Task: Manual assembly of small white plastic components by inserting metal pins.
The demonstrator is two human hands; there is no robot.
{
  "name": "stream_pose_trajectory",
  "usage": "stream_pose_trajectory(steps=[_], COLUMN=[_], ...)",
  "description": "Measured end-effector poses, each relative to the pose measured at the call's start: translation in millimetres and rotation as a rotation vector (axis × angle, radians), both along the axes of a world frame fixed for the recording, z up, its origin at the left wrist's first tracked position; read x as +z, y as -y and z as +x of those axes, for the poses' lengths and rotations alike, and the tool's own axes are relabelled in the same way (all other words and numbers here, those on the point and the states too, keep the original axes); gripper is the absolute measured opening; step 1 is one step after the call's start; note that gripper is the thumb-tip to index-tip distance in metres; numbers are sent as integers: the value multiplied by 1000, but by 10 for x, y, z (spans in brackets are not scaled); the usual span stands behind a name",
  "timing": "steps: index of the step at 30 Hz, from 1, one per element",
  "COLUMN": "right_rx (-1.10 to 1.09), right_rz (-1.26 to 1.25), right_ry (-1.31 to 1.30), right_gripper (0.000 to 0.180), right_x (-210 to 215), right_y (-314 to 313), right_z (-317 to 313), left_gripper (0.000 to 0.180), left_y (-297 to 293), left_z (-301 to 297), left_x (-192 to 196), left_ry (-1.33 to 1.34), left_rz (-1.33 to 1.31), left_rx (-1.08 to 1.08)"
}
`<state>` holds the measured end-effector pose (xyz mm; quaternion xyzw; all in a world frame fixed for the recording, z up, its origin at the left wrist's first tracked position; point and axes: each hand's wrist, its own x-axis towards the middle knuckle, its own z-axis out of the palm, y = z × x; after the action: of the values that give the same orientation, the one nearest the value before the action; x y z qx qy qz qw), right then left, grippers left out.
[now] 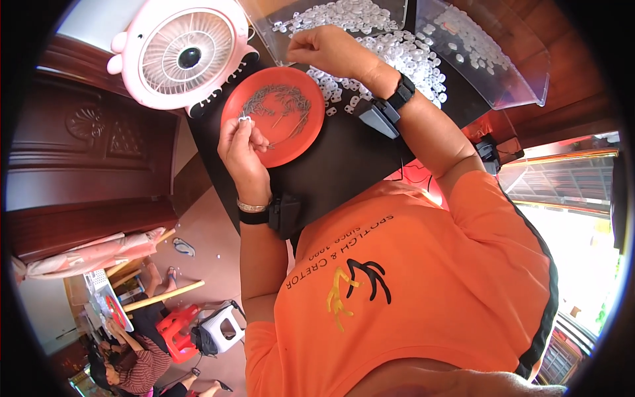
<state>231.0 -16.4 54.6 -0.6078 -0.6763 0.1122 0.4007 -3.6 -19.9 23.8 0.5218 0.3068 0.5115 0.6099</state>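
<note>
My left hand is over the left edge of a round red plate. Its thumb and fingers pinch a small white plastic piece. A scatter of thin grey metal pins lies on the plate, some close to my left fingertips. Beyond the plate, my right hand is closed with fingertips together. Whatever it may hold is too small to make out. Beneath and beside that hand spreads a heap of small white plastic pieces with holes.
A pink fan stands at the table's far left. Clear plastic bins with more white pieces stand at the back, one at the right. The dark table reaches to my shirt. Another person sits at lower left near red and white stools.
</note>
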Motion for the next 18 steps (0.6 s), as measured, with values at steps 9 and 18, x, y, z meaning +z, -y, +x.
stream_pose_trajectory(steps=[9,18], right_rx=[-18,-2], right_rz=[-284,-297], right_ry=[452,495], right_gripper=[20,19], right_x=[-120,-218], right_y=[4,-64], right_z=[233,203], left_gripper=[13,15], left_y=[19,55], left_z=[8,16], left_x=[11,76], left_ry=[-33,-61], left_rz=[-22,-194], left_rx=[-15,-78])
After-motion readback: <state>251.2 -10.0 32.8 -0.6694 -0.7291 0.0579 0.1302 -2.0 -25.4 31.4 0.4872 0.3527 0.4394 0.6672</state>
